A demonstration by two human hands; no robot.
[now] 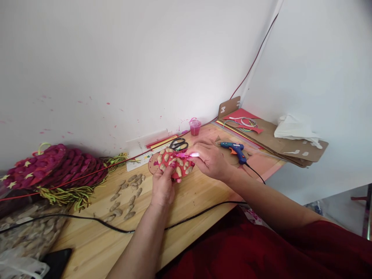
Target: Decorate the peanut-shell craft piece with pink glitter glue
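While your left hand pins the shell-studded disc and your right hand pinches the pink tool, pressing too hard could pop shells loose.

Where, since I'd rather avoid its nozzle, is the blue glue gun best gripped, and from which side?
By the handle of the glue gun, coming from the right, above the cord. It lies flat with its nozzle pointing left toward the right hand, so the handle end lies clear.
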